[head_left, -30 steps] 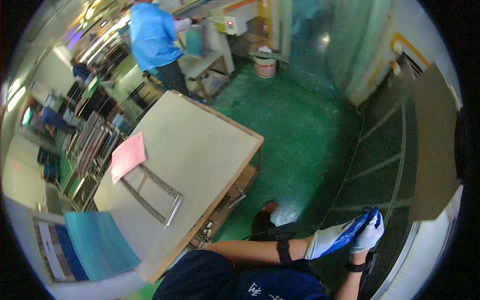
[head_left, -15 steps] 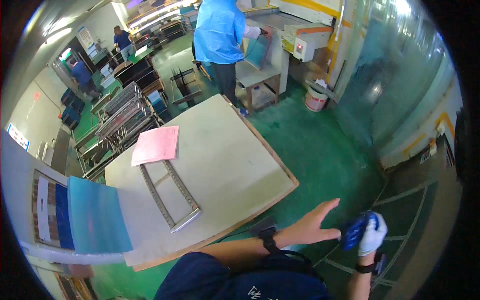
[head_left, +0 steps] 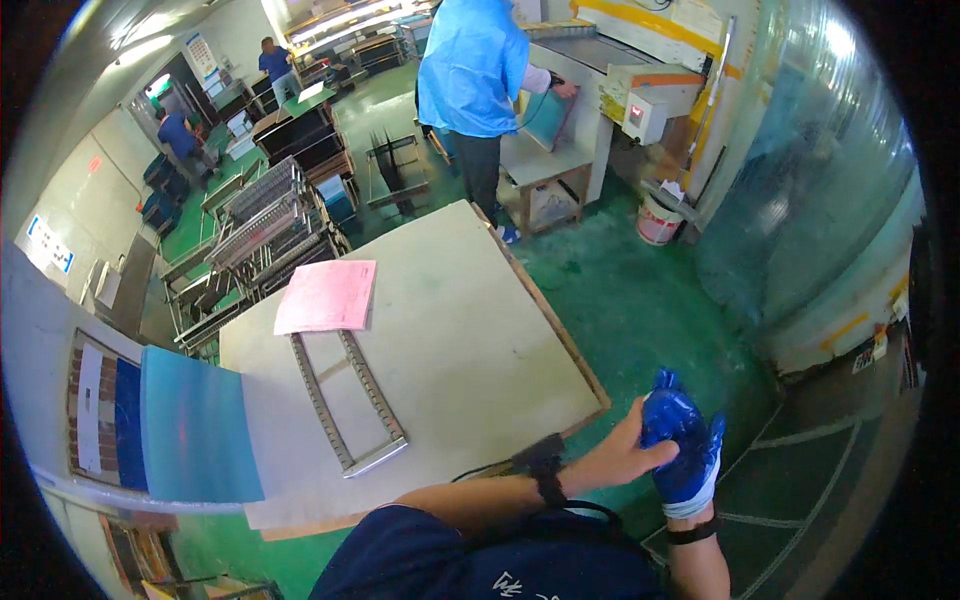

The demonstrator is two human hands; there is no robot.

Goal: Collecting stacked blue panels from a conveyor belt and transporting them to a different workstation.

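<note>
- Here, the bare left hand (head_left: 625, 455) reaches across to the right hand (head_left: 683, 450), which wears a blue glove (head_left: 690, 440) with a white cuff.
- The left fingers (head_left: 655, 458) are pinched on the glove near its palm; the thumb points up along its edge.
- The gloved right hand is raised with its fingers loosely curled, holding nothing else; whether they close fully I cannot tell.
- Both hands hover over the green floor (head_left: 640, 300), just off the near corner of the table (head_left: 460, 330).
- A black strap sits on each wrist, with a thin dark cable running from the left one toward the table edge.
- On the table lie a pink sheet (head_left: 327, 296), a long metal frame (head_left: 345, 400) just below it, and a blue panel (head_left: 195, 425) at the left end.
- Beyond the table a person in a light blue coat (head_left: 470, 70) stands at a machine (head_left: 640, 80), with a white bucket (head_left: 657, 220) on the floor nearby.
</note>
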